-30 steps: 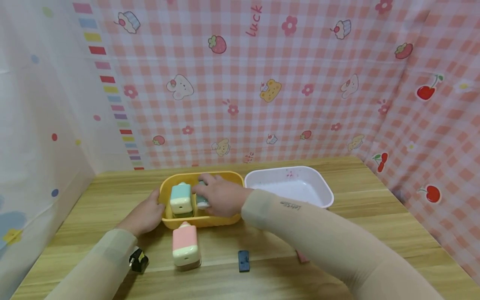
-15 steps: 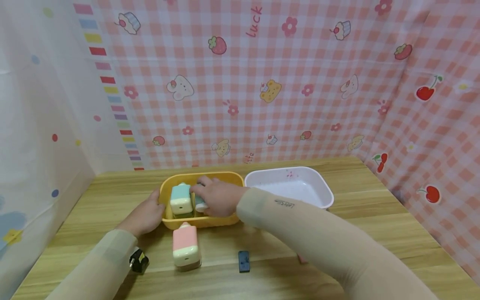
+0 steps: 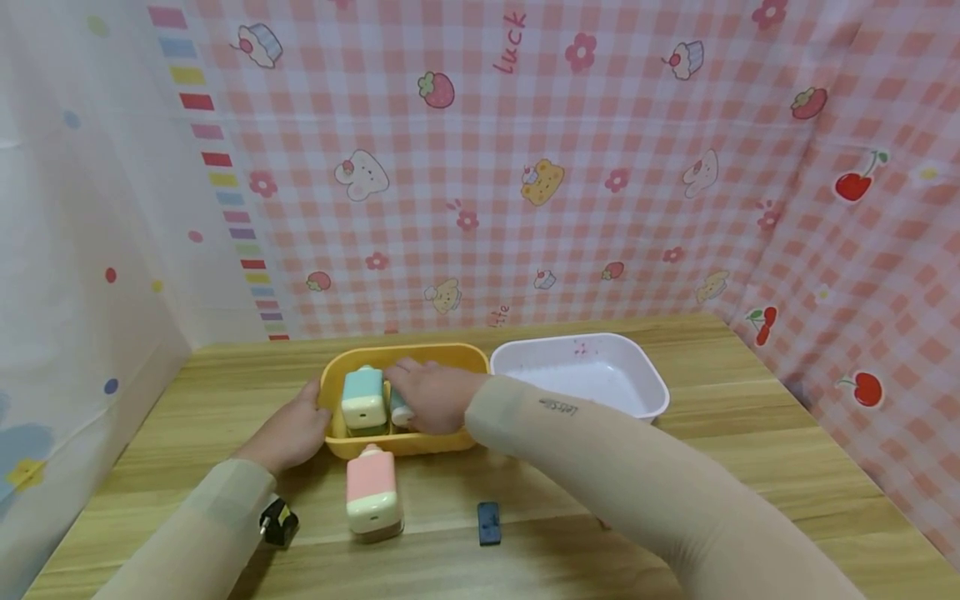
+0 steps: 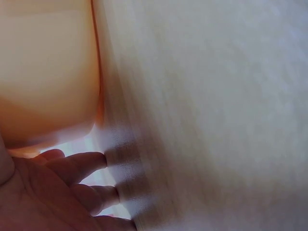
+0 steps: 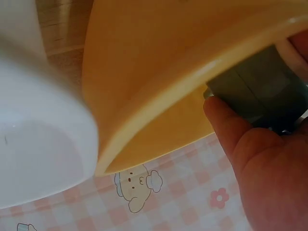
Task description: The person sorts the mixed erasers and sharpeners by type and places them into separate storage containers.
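Note:
My right hand (image 3: pixel 435 396) is down inside the yellow bin (image 3: pixel 431 446), gripping a grey-green boxy object (image 3: pixel 401 410), mostly covered by the hand. The right wrist view shows its dark side (image 5: pixel 260 84) between my fingers and thumb. To its left in the bin stands a mint-and-cream box (image 3: pixel 364 398) with a small front hole, resembling a pencil sharpener. My left hand (image 3: pixel 296 429) holds the bin's left end, thumb over the rim and fingers outside. In the left wrist view, the fingers (image 4: pixel 84 166) reach the wooden table under the bin wall.
A white bin (image 3: pixel 592 379) touches the yellow bin's right side. In front stand a pink-and-cream box (image 3: pixel 372 492), a small dark blue block (image 3: pixel 489 523) and a black piece with a metal tip (image 3: pixel 279 522). Patterned cloth (image 3: pixel 480 233) hangs behind the table (image 3: pixel 720 433).
My right hand has shifted slightly left inside the yellow bin with the grey-green object. The right forearm moved left too, covering the pink piece near it. My left hand stayed put.

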`<state>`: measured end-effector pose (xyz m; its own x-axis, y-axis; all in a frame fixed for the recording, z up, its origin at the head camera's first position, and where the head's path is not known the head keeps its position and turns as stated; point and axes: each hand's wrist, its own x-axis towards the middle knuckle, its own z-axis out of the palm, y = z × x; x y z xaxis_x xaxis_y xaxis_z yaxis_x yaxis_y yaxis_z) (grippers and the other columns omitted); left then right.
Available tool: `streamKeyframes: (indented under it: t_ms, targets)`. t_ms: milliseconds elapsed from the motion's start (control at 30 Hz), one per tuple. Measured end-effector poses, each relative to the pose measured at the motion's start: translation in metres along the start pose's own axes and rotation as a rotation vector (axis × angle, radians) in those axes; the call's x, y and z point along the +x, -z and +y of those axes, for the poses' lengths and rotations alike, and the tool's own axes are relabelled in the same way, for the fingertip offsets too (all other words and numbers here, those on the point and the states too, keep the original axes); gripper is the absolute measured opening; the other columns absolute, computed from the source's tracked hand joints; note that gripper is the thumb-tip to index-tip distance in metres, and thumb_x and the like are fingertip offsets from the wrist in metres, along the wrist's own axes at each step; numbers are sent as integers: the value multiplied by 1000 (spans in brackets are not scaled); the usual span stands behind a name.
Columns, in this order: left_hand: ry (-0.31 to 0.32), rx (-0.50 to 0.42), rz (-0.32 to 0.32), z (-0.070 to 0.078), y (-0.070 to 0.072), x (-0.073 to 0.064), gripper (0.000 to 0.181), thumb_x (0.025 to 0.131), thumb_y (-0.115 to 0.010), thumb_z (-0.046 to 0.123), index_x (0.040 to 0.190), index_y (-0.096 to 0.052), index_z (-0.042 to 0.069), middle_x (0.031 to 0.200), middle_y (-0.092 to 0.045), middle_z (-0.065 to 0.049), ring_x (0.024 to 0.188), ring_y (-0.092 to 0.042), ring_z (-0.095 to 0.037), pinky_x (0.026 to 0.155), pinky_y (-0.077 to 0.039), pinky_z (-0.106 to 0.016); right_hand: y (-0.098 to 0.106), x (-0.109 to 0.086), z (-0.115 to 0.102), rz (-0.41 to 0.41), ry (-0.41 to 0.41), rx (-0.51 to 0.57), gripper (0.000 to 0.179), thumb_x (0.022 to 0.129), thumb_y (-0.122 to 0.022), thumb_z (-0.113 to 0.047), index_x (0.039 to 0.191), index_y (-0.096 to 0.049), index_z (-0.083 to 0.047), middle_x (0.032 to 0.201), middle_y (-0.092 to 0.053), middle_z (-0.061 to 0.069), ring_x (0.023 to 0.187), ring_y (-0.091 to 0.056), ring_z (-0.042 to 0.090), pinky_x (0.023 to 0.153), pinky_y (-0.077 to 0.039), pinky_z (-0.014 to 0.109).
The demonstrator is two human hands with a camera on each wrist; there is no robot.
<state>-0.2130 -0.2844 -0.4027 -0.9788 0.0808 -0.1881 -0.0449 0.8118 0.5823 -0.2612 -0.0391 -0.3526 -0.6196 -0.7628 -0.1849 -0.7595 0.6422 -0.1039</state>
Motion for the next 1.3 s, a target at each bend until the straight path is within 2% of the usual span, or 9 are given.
streamKeyframes:
  t_ms: [200,333,500,767,1300]
  targets:
    - [1,-6,-2,0,0,0,64,110,-26,20,168,-5,1,164,-35,-34,149,-39,-50,119,-33,-72,3,-1,-5,-27,-45,3,67,108,-57,-33,164,-26,-15,165,-36,8,135,-57,27,113,-52,37]
    - [5,-9,-2,1,0,0,64,110,-26,20,168,-5,1,164,-34,-34,149,-39,-50,119,-32,-72,2,5,-4,-36,-75,18,69,106,-61,-28,163,-25,-14,164,-37,8,134,-58,24,114,-51,36]
    - [-2,-15,0,3,1,-1,65,110,-26,19,168,-4,0,164,-34,-34,150,-37,-52,121,-30,-72,4,8,-3,-62,-110,13,73,105,-63,-30,164,-23,-14,166,-35,8,138,-56,21,117,-48,34]
    - [-13,-2,8,4,1,-2,65,109,-27,18,167,-5,-1,163,-35,-35,148,-39,-52,120,-31,-72,7,7,-7,-107,-150,21,77,105,-63,-30,166,-19,-15,170,-28,8,145,-50,26,120,-46,39]
    - [-8,11,5,2,1,-1,65,109,-27,18,167,-4,-2,164,-32,-36,150,-36,-53,121,-30,-72,4,7,-11,-112,-175,-3,77,106,-62,-31,167,-16,-18,173,-23,6,149,-45,30,122,-44,42]
